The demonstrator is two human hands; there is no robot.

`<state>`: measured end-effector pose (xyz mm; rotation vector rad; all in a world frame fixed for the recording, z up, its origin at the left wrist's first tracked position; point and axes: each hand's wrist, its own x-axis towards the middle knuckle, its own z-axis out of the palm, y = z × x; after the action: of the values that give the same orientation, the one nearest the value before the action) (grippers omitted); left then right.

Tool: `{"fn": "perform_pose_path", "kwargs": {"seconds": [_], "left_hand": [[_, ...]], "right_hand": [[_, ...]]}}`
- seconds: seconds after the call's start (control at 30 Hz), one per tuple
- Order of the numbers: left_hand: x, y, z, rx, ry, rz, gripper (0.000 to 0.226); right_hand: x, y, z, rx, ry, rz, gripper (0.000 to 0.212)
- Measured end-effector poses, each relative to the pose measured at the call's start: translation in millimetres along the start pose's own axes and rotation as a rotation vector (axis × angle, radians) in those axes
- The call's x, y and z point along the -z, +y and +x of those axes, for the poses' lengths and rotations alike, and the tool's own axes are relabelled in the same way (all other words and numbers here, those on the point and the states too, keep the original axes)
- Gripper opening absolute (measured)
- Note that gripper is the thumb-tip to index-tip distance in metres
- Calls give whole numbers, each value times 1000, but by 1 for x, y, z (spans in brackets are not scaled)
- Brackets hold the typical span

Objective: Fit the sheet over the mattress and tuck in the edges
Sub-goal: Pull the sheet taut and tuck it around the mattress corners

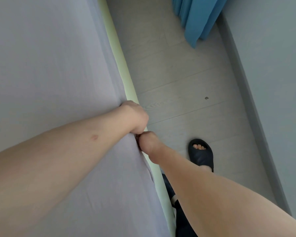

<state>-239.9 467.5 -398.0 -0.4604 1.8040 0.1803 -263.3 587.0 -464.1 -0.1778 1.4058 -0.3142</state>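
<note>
Lavender cotton fitted sheet point(50, 65) covers the mattress top; both hands work its edge at the bed side.

Left hand point(135, 115) and right hand point(148, 146) sit knuckle to knuckle at the frame centre, each grip curled down over the sheet edge where it meets the pale green mattress side point(125, 74); fingertips are hidden, so whether they clamp fabric cannot be told. Sheet fills the 9 o'clock half. Grey wood-grain plank floor point(186, 74) lies toward 3 o'clock, a black open-toe slipper point(201, 154) toward 4 o'clock, a blue curtain point(196, 17) toward 1 o'clock.
</note>
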Motion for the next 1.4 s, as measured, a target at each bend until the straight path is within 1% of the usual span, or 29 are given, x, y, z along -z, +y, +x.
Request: {"fn": "perform_pose_path", "kwargs": {"seconds": [0.03, 0.1, 0.13, 0.2, 0.27, 0.3, 0.37, 0.43, 0.53, 0.63, 0.67, 0.7, 0.73, 0.77, 0.83, 0.87, 0.9, 0.93, 1.0, 1.07, 1.1, 1.13, 1.17, 1.2, 1.27, 1.3, 1.4], "left_hand": [[1, 3, 0, 5, -26, 1, 14], [2, 5, 1, 3, -29, 19, 13], [1, 5, 2, 3, -30, 46, 12], [-1, 5, 0, 2, -91, 75, 13], [0, 5, 1, 2, -172, 65, 17], [0, 5, 0, -2, -203, 51, 18], [0, 3, -1, -13, -222, 36, 22], [-3, -1, -6, -5, -224, 41, 31], [-4, -2, -11, 0, -237, 24, 32], [-5, 0, -14, -9, -216, 25, 27], [-4, 0, -16, -6, -208, 26, 25], [-5, 0, -18, -5, -203, 22, 24], [-5, 0, -20, -3, -200, 11, 22], [-4, 0, -21, -2, -189, 5, 21], [-2, 2, -21, 2, -147, -6, 18], [-2, 2, -20, 7, -128, -20, 18], [-3, 3, -17, 5, -111, -36, 18], [-5, 4, -15, -1, -96, -53, 22], [-8, 3, -10, 3, -80, -64, 29], [-10, 3, -7, 3, -64, -77, 26], [-11, 3, -7, 2, -65, -87, 24], [-12, 4, -8, 0, -68, -90, 25], [-11, 3, -9, -4, -73, -84, 27], [-11, 2, -10, -4, -78, -85, 29], [-10, 1, -12, 6, -92, -91, 29], [-10, 2, -13, 9, -97, -84, 27], [-10, 2, -17, 8, -86, -71, 22]], "right_hand": [[-1, 2, 2, -4, -13, 2, 20], [0, 3, 4, -6, -31, 8, 29], [1, 1, 3, -1, -46, -8, 26], [4, -1, 3, 17, -78, -37, 16], [6, 0, -1, 20, -102, 12, 17], [8, 5, -3, 9, -145, 87, 20], [10, 22, -4, -58, -307, 309, 30], [8, 36, -10, -168, -477, 418, 36], [5, 44, -3, -273, -644, 379, 40], [10, 40, 9, -321, -695, 235, 30], [12, 35, 11, -291, -685, 158, 27], [10, 31, 11, -222, -639, 32, 27], [9, 25, 11, -88, -550, -164, 25], [11, 19, 11, 93, -399, -424, 19], [19, 25, 15, 496, 15, -979, 11], [22, 30, 15, 585, 193, -1092, 10], [23, 38, 17, 575, 331, -1059, 13], [18, 45, 18, 508, 423, -991, 16], [1, 49, 27, 346, 468, -802, 19], [-6, 42, 24, 183, 531, -506, 25], [-3, 39, 19, 134, 573, -363, 27], [-1, 39, 13, 130, 580, -232, 23], [0, 39, 5, 157, 543, -130, 17], [-3, 38, -9, 178, 465, -64, 15], [-14, 34, -36, 190, 282, 1, 22], [-20, 33, -42, 198, 235, 9, 24], [-32, 36, -50, 325, 285, -102, 22]]}}
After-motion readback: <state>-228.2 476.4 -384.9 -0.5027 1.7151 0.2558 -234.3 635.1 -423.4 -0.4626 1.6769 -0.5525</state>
